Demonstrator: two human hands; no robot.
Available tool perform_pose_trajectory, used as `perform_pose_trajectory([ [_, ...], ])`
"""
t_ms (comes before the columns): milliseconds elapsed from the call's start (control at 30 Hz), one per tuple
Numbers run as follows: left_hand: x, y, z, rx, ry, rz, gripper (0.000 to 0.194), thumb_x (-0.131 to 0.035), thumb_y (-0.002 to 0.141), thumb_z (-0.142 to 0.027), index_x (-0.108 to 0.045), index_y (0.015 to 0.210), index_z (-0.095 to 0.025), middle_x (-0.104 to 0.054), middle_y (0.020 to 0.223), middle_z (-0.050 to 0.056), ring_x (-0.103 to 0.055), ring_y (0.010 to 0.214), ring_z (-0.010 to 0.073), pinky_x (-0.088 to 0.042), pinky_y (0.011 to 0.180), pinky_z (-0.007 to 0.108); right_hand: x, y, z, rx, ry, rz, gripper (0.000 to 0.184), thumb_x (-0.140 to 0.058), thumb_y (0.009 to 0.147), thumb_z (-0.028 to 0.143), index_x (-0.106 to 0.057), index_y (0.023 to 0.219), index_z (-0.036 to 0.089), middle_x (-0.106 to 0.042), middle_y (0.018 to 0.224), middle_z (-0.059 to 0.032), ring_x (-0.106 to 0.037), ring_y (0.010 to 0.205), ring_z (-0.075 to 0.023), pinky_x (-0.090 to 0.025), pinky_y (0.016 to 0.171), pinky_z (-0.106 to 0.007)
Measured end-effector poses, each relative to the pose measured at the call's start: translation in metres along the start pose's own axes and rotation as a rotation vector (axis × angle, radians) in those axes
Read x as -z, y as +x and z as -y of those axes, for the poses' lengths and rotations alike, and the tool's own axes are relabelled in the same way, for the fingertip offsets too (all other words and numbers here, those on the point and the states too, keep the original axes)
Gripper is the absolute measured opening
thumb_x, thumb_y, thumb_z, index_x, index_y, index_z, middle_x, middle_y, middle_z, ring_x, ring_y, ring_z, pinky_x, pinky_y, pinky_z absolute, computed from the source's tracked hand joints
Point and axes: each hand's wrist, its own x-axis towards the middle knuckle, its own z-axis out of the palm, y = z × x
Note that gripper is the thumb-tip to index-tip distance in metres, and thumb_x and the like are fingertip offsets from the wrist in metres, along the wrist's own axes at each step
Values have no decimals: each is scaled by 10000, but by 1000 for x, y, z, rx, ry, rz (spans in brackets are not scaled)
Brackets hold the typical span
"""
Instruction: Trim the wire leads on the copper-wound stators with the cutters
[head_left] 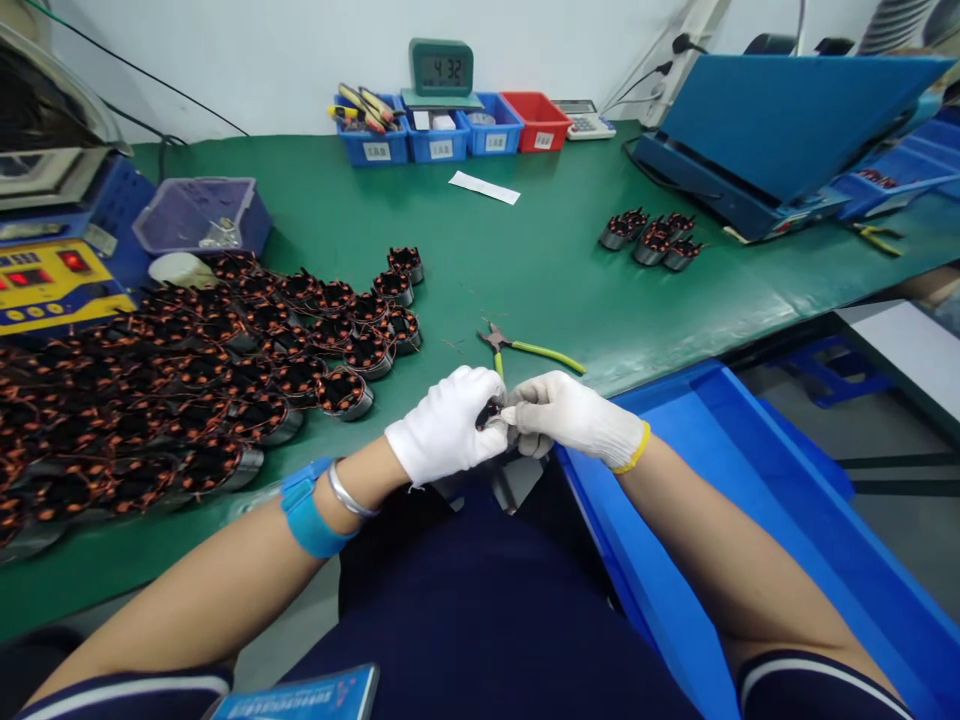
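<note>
My left hand (454, 425), in a white glove, is closed around a small dark motor stator (490, 412), mostly hidden by the fingers. At the stator's right side my right hand (559, 415), gloved in white with a yellow cuff, has its thumb and fingers pinched together. What that pinch holds is too small to make out. Just beyond the hands lie cutting pliers (534, 350) with yellow-green handles, jaws pointing away from me. Rows of wound stators (225, 360) with copper windings cover the bench on the left.
A smaller stator group (654, 238) stands at the right on the green bench (495, 260). Blue bins (442, 140), a red bin (534, 120) and a clock (442, 70) line the wall. A blue tray (720, 480) sits by my right arm. A blue machine (780, 140) occupies the back right.
</note>
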Motion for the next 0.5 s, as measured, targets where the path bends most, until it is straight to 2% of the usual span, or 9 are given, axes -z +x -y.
perform_pose_trajectory([
  [233, -7, -2, 3, -73, -96, -71, 89, -473, 748, -262, -464, 824, -216, -569, 837, 47, -537, 822, 211, -468, 766, 363, -3, 2, 1, 18, -67, -12, 160, -584, 842, 194, -634, 694, 163, -666, 589, -4, -615, 471, -100, -510, 448, -178],
  [267, -6, -3, 4, -68, -143, -75, 136, -496, 733, -257, -475, 860, -214, -575, 863, 46, -548, 831, 207, -476, 782, 365, -3, 3, 0, 24, -69, -25, 168, -576, 845, 196, -623, 686, 167, -656, 576, 0, -606, 466, -99, -498, 444, -175],
  [333, 0, -4, 4, -31, -282, -78, 362, -574, 701, -275, -488, 1045, -200, -592, 1010, 68, -578, 896, 206, -494, 837, 374, -5, 0, -4, 55, -71, -62, 203, -561, 851, 203, -587, 652, 176, -617, 535, 12, -573, 448, -93, -465, 435, -172],
  [400, 8, -5, 3, 35, -469, -97, 660, -653, 689, -345, -396, 1277, -186, -555, 1215, 118, -593, 1012, 219, -514, 873, 376, -8, -11, -12, 130, -66, -88, 244, -556, 863, 244, -556, 626, 185, -586, 528, 16, -537, 441, -92, -431, 428, -182],
  [433, 12, -5, 2, 74, -561, -116, 741, -665, 703, -402, -356, 1339, -180, -527, 1283, 139, -593, 1059, 226, -527, 867, 370, -9, -19, -19, 183, -60, -94, 257, -560, 870, 283, -556, 631, 189, -593, 558, 12, -529, 448, -95, -424, 429, -193],
  [467, 16, -5, 0, 108, -651, -139, 719, -640, 739, -446, -369, 1349, -179, -538, 1287, 139, -597, 1073, 225, -545, 836, 352, -10, -28, -29, 229, -66, -96, 289, -552, 889, 348, -562, 644, 193, -598, 583, 3, -532, 461, -109, -423, 429, -213],
  [500, 18, -4, -2, 166, -695, -141, 624, -602, 771, -482, -448, 1297, -185, -592, 1209, 119, -621, 1018, 216, -557, 810, 345, -8, -34, -41, 264, -123, -127, 332, -533, 912, 415, -586, 668, 197, -600, 595, -8, -543, 483, -129, -434, 438, -235],
])
